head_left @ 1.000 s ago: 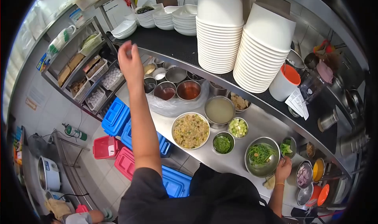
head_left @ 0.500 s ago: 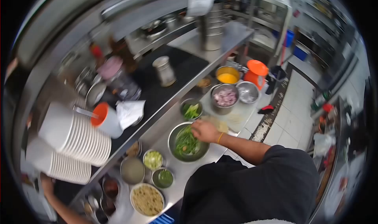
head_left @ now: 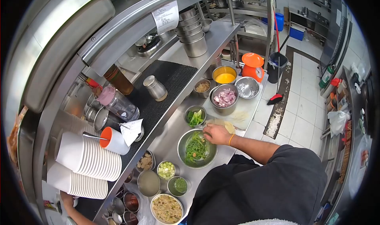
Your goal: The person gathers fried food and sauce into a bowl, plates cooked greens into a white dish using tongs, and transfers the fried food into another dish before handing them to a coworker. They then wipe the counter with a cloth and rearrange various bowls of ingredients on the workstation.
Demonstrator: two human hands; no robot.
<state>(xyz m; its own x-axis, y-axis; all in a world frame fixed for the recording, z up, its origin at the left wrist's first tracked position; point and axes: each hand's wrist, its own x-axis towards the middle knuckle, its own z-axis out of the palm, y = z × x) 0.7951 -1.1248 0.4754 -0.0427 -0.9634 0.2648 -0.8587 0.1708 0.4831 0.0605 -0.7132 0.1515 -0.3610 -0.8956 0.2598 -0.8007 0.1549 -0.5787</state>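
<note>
My right hand (head_left: 217, 134), with a yellow band at the wrist, is closed at the upper right rim of a metal bowl (head_left: 181, 157). Its fingertips dip inside the rim and are partly hidden. Thin green leafy stems (head_left: 194, 148) lie in that bowl, with a small orange-brown piece among them. Far off at the lower left, my left hand (head_left: 67, 200) reaches onto the shelf beside the lower stack of white bowls (head_left: 89, 185). Its fingers are mostly out of sight behind the stack. A small metal bowl of cut greens (head_left: 194, 117) stands just above the leafy bowl.
Sliced onions (head_left: 225, 98), yellow liquid (head_left: 225, 77) and an orange scale (head_left: 253, 68) are at the far counter end. Closer are a pot of pale liquid (head_left: 149, 183) and a tub of chunky mixture (head_left: 167, 208). The raised shelf holds a shaker (head_left: 155, 88) and an orange-lined cup (head_left: 114, 141).
The view has shifted and become sharper. My right hand stays at the bowl's rim, a little farther toward its outer edge. My left hand remains beside the white bowls.
</note>
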